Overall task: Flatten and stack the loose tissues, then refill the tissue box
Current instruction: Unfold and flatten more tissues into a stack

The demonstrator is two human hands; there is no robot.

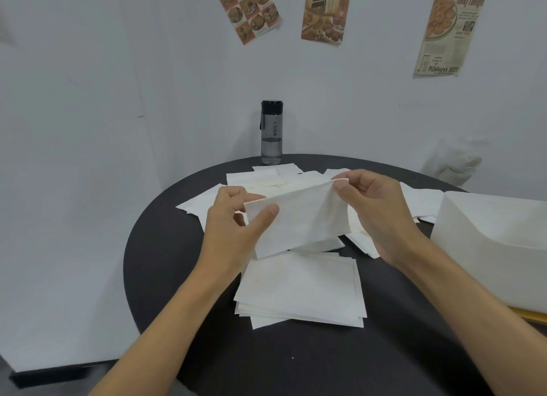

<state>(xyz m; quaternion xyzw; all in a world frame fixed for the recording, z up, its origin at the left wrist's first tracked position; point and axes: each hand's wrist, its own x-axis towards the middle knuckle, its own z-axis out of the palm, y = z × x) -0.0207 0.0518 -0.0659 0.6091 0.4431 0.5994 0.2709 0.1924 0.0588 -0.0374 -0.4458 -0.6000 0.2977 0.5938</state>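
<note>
I hold one white tissue in the air above the round black table. My left hand pinches its left top corner and my right hand pinches its right top corner. The sheet hangs stretched between them, tilted up to the right. Below it, near me, lies a flat stack of tissues with slightly uneven edges. Loose tissues are spread over the far part of the table behind my hands. The white tissue box stands open at the right edge.
A dark water bottle stands at the table's far edge against the white wall. A crumpled white bag sits behind the table at the right. Posters hang on the wall above. A yellow strip shows under the box.
</note>
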